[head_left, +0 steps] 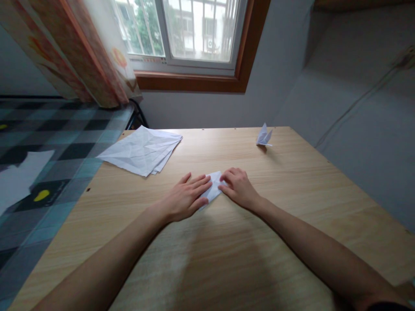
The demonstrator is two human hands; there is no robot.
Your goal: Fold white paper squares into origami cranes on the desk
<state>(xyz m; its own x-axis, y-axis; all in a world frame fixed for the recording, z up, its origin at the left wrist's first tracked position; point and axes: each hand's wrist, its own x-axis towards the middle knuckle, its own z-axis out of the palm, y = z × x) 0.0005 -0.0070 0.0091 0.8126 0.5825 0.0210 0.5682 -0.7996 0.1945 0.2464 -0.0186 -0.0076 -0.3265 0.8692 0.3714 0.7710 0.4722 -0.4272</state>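
A small folded piece of white paper (214, 186) lies on the wooden table between my hands. My left hand (187, 196) rests flat over its left part, fingers stretched out and pointing right. At the paper's right corner, my right hand (237, 186) has its fingers curled, with thumb and fingertips pinching the edge. Both hands cover part of the sheet, so its full outline is hidden.
A stack of creased white sheets (142, 151) lies at the table's back left. Toward the back right stands a folded paper crane (264, 136). Left of the wooden table (308, 185) is a checked cloth (78, 151) with torn white paper (24, 179) on it.
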